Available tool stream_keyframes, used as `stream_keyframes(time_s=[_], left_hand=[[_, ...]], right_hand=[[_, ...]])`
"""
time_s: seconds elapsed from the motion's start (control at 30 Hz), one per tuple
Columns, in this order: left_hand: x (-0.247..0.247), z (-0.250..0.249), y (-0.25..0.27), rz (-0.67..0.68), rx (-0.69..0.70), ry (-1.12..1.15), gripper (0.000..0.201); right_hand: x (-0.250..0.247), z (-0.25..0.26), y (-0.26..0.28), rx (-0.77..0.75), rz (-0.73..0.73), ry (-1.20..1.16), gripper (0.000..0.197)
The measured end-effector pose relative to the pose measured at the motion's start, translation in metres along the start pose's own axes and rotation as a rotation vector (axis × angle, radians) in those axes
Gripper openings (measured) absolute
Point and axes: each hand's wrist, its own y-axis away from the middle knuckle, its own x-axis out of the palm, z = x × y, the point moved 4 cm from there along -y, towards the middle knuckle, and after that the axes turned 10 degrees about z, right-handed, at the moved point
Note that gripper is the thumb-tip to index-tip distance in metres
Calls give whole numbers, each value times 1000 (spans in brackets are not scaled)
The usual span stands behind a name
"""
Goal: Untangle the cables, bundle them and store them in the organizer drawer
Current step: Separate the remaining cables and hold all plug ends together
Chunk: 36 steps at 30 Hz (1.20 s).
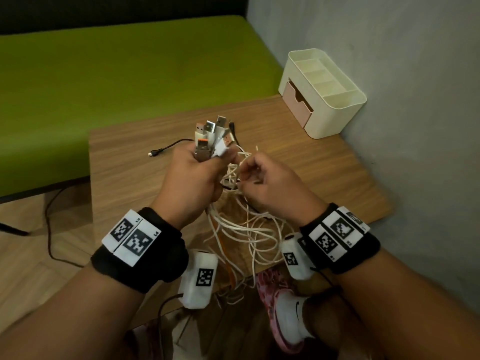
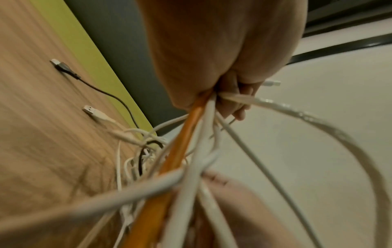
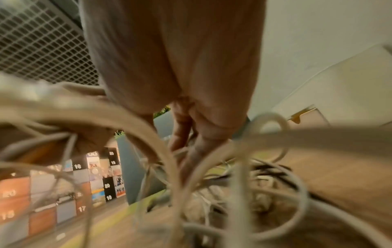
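Note:
My left hand grips a bunch of USB plugs upright above the wooden table. Several white cables and one orange cable hang from its fist in tangled loops. Just to the right, my right hand pinches a white strand in the knot; its fingers reach down among the white loops. A black cable's plug lies on the table to the left. The cream organizer with its pink drawer stands at the far right corner.
A green bench runs behind the table and a grey wall closes the right side. A loose white USB plug and the black plug lie on the tabletop. Below the near edge are my shoe and a black floor cord.

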Motion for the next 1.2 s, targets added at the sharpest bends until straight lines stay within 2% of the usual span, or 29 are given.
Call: stream_keyframes(time_s=[0.1,0.17,0.3,0.4,0.53,0.63,0.7,0.8,0.87,1.0,1.1,1.2], left_hand=[[-12,-10,2,-20,55,192,23],[-21,-15,1,-37,64,260,25],[-20,-8,-1,-16,-2,148,26],[-15,-3,-3,4,-28,87,23],[-12,-1,-3,16,-45,69,22],[-7,0,-2,25,-52,59,22],[-3,1,-2,35,-50,61,22],[0,-1,-2,54,-43,111,22],[-3,-2,-1,39,-47,154,23],[-11,-4,2,-4,-62,187,24],[-20,0,1,-59,-122,85,23],[-38,6,-4,-111,-215,-211,20]], right_hand=[[-1,-22,-8,214,134,310,8],[-6,-30,-10,262,104,508,12],[-13,-23,-8,296,84,548,18],[-21,-7,-5,235,42,471,24],[-25,18,1,55,-74,612,40],[-22,34,5,-143,-265,518,37],[-14,35,3,-227,-275,308,31],[3,24,-5,-100,-120,-37,14],[10,13,-10,-23,-49,-7,24],[4,6,-14,-1,39,153,26],[-10,1,-10,30,39,76,24],[-25,-3,-5,11,-36,-37,18]])
